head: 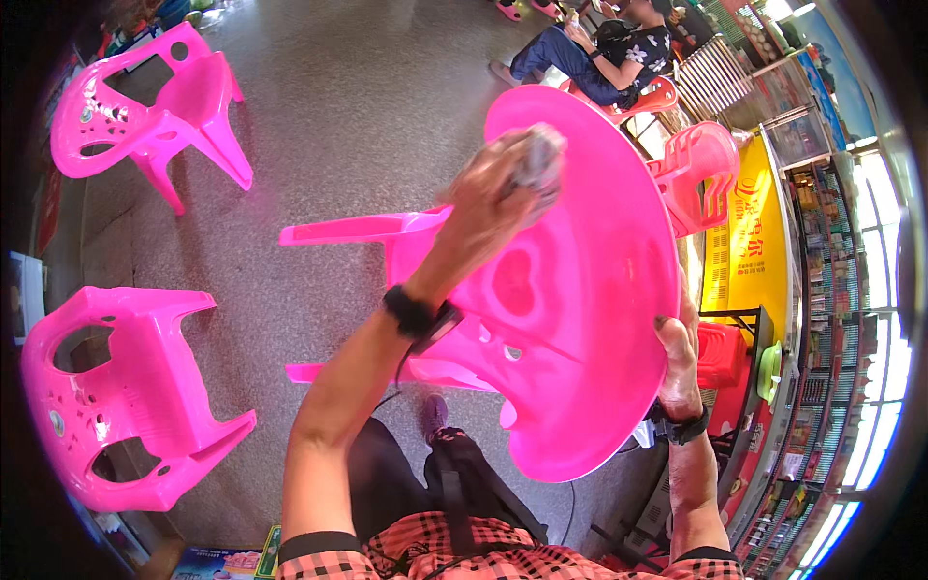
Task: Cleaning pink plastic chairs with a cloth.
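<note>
A pink plastic armchair (616, 239) is tilted in front of me, its broad curved back facing up and its legs pointing left. My left hand (500, 174) is closed on a crumpled grey cloth (540, 170), over the upper part of the chair; both are blurred, and whether the cloth touches the plastic I cannot tell. On the right rim of the backrest my right hand (681, 348) grips the edge, thumb on the near face and fingers hidden behind it.
Two more pink armchairs stand at the left, one upper (196, 94) and one lower (145, 370). A seated person (623, 58) is at the top right. Red stools (699, 174), a yellow banner (754, 239), a green basin (770, 371) and stocked shelves (819, 290) line the right side.
</note>
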`<action>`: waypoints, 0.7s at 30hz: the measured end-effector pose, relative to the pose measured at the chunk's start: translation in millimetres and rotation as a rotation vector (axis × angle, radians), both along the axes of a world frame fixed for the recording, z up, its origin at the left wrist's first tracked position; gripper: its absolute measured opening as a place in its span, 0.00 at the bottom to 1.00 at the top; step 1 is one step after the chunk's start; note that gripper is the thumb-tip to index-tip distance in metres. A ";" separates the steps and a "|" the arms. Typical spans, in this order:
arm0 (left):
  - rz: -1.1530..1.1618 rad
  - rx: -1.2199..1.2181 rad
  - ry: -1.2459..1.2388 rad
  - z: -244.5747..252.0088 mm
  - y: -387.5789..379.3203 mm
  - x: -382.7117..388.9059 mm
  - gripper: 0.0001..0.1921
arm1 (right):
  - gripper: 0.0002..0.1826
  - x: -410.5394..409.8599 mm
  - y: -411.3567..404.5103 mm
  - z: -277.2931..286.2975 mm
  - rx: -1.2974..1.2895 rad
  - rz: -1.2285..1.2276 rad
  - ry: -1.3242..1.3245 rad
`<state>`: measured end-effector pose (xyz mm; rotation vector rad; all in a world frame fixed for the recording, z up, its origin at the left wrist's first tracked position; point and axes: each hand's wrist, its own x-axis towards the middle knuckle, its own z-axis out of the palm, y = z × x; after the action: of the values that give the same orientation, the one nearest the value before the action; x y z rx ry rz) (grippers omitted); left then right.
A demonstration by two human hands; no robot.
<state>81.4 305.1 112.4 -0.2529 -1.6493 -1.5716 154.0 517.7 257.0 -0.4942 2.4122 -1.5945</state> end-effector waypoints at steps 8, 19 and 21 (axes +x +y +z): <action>0.058 -0.270 -0.035 -63.8 -25.2 -57.1 0.19 | 0.45 -2.1 4.9 -4.0 0.031 -0.032 0.025; 0.348 -0.384 -0.667 -258.1 -37.4 16.2 0.10 | 0.45 1.5 -8.8 1.8 0.013 -0.009 -0.022; 0.473 -0.406 -0.756 -262.5 -33.1 17.4 0.11 | 0.45 4.1 -14.4 1.4 -0.006 -0.048 -0.024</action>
<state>98.8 272.0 -150.2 0.5634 -2.3791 -0.9982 158.1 503.3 258.4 -0.4190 2.4197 -1.6177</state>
